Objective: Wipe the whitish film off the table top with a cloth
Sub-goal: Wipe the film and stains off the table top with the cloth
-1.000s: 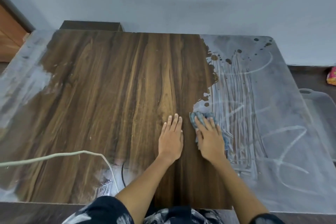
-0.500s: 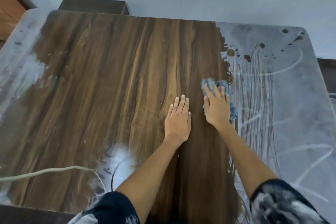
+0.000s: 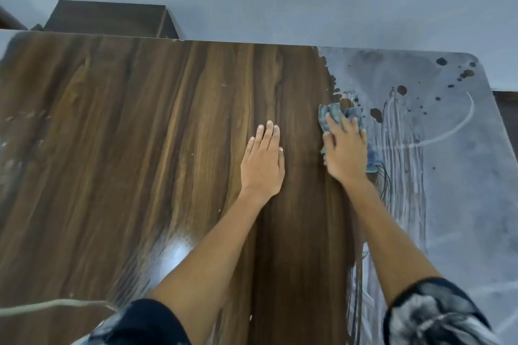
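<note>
We see soft, even light with faint shadows. A bright shine sits on the table top (image 3: 179,258) near us. The edges look bent and stretched, and the sleeve (image 3: 437,316) looks blurry.

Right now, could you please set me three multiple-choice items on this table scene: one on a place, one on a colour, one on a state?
1. Where does most of the whitish film lie on the table top?
A right side
B middle
C nowhere

2. What colour is the cloth?
A red
B blue-grey
C yellow

3. How is the left hand?
A gripping the cloth
B raised in a fist
C flat on bare wood

Key: 1 A, film covers the right part; 2 B, blue-grey folds show under the right hand; 3 C, straight fingers on wood.
</note>
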Action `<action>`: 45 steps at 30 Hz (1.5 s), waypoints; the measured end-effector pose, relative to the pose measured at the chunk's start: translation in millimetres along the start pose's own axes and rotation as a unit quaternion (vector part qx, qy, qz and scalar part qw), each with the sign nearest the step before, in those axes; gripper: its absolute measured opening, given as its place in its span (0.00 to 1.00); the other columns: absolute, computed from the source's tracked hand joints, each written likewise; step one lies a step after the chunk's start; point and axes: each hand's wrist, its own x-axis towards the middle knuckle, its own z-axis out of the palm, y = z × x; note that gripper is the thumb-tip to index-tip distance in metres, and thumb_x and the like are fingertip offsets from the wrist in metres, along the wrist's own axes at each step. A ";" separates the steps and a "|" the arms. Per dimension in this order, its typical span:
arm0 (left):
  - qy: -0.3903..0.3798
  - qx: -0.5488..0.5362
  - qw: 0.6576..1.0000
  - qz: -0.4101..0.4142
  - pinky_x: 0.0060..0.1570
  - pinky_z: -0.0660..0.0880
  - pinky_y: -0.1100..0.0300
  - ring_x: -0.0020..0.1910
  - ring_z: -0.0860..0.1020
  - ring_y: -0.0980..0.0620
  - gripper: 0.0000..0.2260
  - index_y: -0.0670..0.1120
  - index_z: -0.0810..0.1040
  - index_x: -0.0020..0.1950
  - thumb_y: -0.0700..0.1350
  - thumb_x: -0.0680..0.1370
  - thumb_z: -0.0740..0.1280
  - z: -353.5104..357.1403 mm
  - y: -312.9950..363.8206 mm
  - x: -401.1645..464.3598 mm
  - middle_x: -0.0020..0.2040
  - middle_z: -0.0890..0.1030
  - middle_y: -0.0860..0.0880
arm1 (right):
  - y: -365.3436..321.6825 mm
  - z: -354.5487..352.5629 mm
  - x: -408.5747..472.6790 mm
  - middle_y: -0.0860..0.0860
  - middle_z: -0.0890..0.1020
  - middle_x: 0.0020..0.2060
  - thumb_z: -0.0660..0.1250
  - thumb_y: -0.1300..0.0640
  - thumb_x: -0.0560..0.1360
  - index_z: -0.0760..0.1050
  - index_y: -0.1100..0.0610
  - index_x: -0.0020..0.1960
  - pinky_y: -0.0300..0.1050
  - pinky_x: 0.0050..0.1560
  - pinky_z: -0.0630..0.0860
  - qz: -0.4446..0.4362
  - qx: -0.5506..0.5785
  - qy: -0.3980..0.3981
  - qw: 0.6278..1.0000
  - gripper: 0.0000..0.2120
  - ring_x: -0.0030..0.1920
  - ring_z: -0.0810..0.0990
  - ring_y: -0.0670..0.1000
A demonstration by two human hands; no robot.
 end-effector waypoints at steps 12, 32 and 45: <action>0.028 0.042 0.998 0.027 0.74 0.47 0.56 0.76 0.49 0.51 0.22 0.45 0.52 0.76 0.49 0.82 0.46 4.3 -6.2 88.6 0.77 0.53 0.49 | 48.7 -16.8 49.8 0.50 0.59 0.74 0.48 0.54 0.82 0.59 0.51 0.73 0.54 0.73 0.49 -0.072 -0.024 0.009 0.997 0.20 0.74 0.53 0.54; 0.040 0.058 0.996 0.053 0.74 0.48 0.55 0.76 0.49 0.50 0.23 0.44 0.52 0.76 0.46 0.81 0.48 6.6 -5.9 94.0 0.77 0.53 0.48 | 0.3 -3.5 176.8 0.56 0.63 0.71 0.52 0.61 0.79 0.61 0.58 0.72 0.57 0.68 0.61 -0.073 -0.032 0.050 0.996 0.21 0.67 0.65 0.60; 0.033 0.059 0.996 0.063 0.74 0.47 0.57 0.76 0.49 0.52 0.24 0.45 0.51 0.76 0.49 0.80 0.43 6.5 -6.1 98.8 0.77 0.52 0.49 | 21.5 -14.2 189.0 0.59 0.66 0.66 0.53 0.61 0.78 0.63 0.60 0.67 0.59 0.63 0.65 -0.009 -0.082 0.066 0.994 0.18 0.64 0.67 0.63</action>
